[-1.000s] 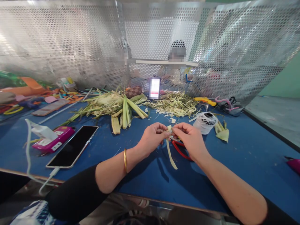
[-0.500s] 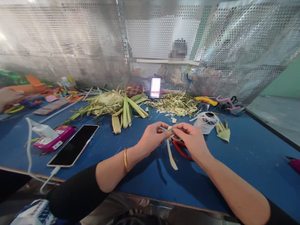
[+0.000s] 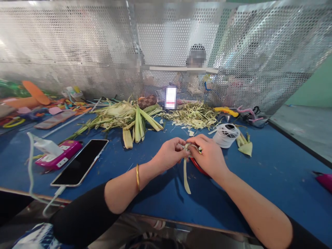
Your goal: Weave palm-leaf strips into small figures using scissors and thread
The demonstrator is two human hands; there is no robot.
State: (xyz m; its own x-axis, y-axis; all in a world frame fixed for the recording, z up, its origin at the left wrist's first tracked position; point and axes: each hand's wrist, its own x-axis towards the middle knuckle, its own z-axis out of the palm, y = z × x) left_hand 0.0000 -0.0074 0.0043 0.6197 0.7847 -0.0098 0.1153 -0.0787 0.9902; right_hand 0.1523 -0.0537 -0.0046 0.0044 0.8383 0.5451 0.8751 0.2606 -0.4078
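Close together over the blue table, my left hand [image 3: 172, 154] and my right hand [image 3: 207, 154] both pinch a pale strip of husk [image 3: 186, 176]. Its long tail hangs down below my left fingertips. The upper part is bent between the fingers, and much of it is hidden by them. Under my right hand, red-handled scissors or pliers [image 3: 199, 167] show in part; their kind is covered. A spool of white thread [image 3: 226, 135] stands just beyond my right hand. Beside it rests a folded piece of husk [image 3: 245, 148].
A pile of husks [image 3: 114, 116] and a heap of shredded strips [image 3: 197, 116] lie along the perforated metal screen [image 3: 166, 41]. At left are a phone [image 3: 81, 162] with a cable and a magenta power strip [image 3: 59, 155]. A yellow-handled tool [image 3: 226, 111] lies at the back right.
My right hand has shifted slightly left and rolled further over the strip, closer to my left fingers. The hanging tail now points more straight down. Less of the red handles shows.
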